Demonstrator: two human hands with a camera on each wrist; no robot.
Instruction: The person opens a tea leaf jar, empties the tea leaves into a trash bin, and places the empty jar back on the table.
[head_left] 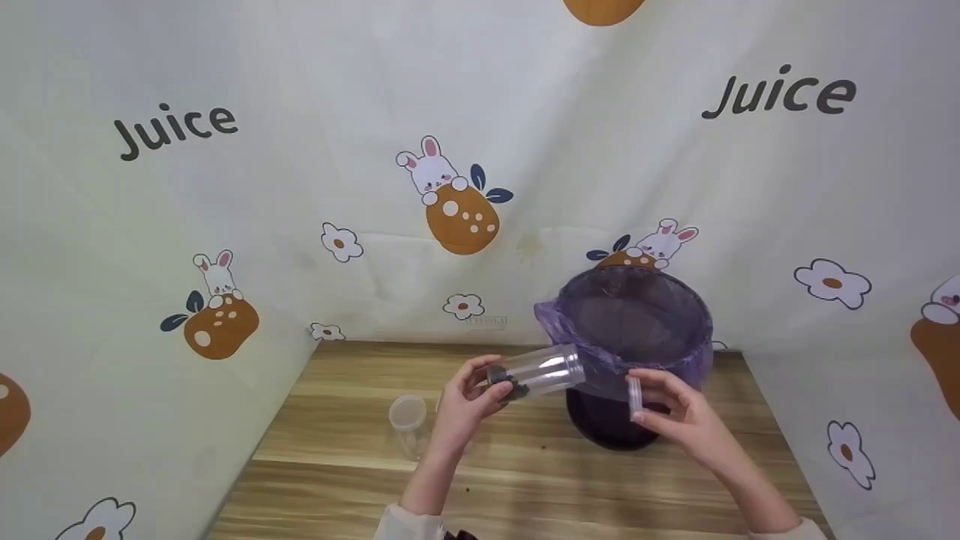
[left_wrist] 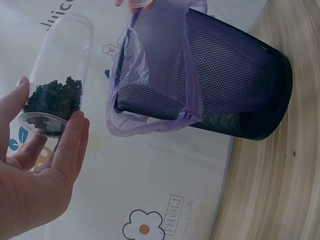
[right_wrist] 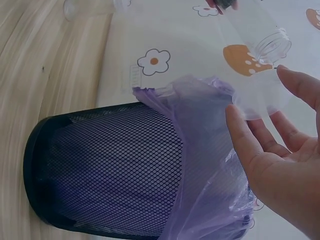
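Observation:
My left hand (head_left: 466,409) grips a clear plastic jar (head_left: 544,373) around its base end. The jar is tilted, its open threaded mouth toward the bin. Dark crumbly dried leaves (left_wrist: 56,97) lie gathered near the jar's bottom. My right hand (head_left: 679,416) pinches a clear lid (head_left: 634,399) by its edge between thumb and fingers, a short way right of the jar's mouth. Just behind both hands stands a black mesh waste bin (right_wrist: 110,170) lined with a purple plastic bag (left_wrist: 192,85), its top open.
Another clear jar, with its lid (head_left: 408,414) on, stands on the wooden table (head_left: 337,495) left of my left hand. Small dark specks dot the tabletop. A printed cloth (head_left: 360,90) with rabbits and flowers hangs behind and at both sides.

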